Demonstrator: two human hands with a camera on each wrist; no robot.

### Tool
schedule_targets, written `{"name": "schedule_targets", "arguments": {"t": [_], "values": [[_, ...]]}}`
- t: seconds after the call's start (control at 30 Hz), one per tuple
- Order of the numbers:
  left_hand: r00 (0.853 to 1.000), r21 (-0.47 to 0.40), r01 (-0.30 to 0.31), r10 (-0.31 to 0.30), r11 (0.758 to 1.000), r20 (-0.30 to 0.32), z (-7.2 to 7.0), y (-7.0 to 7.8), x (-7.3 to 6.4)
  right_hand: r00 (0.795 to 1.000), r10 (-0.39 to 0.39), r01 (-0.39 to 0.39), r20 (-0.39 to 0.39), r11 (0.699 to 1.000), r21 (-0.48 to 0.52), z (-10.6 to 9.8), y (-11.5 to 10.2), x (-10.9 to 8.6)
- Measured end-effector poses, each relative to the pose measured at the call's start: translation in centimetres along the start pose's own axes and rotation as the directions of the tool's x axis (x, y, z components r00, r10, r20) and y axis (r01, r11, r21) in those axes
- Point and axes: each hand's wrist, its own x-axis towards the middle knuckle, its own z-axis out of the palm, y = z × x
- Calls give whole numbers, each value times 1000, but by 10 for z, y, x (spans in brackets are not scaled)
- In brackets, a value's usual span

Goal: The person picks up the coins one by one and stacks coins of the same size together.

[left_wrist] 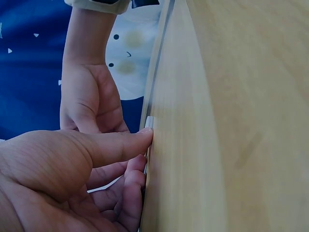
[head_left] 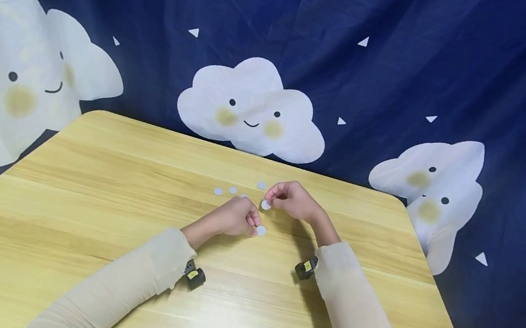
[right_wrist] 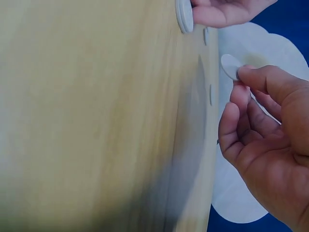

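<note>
My right hand [head_left: 295, 200] pinches a thin round white disc [right_wrist: 230, 66] between thumb and fingertips. It holds this disc tilted and raised over the table in the right wrist view. Nearer to me, my left hand [head_left: 236, 217] holds the edge of a small stack of white discs [right_wrist: 183, 15], low at the tabletop. The left thumb [left_wrist: 123, 147] lies against the stack's side, and its other fingers curl in below. From above, the stack [head_left: 261, 231] looks like a single disc just past the left fingertips.
Beyond the hands, several white discs lie flat, one disc [head_left: 261, 185] behind the right fingers, another disc [head_left: 218, 191] farther left. The left hand partly covers one. A wooden table [head_left: 92, 209] carries everything, with a blue cloud-print curtain [head_left: 379, 85] along its far edge.
</note>
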Motion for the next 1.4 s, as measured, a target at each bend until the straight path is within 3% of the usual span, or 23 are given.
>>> {"name": "schedule_targets", "arguments": {"t": [0.33, 0.77, 1.03, 1.4], "values": [[1000, 3, -5, 5, 1000, -1, 0, 1, -1, 999, 31, -32, 28, 999, 9, 4, -2, -14], [1000, -31, -3, 3, 1000, -8, 1, 1, -1, 989, 63, -74, 134, 994, 78, 8, -6, -27], [1000, -30, -7, 6, 1000, -16, 1, 1, -1, 984, 144, -155, 103, 982, 109, 15, -3, -31], [1000, -29, -11, 10, 1000, -16, 0, 0, -2, 983, 143, -154, 114, 984, 95, 19, -5, -38]]}}
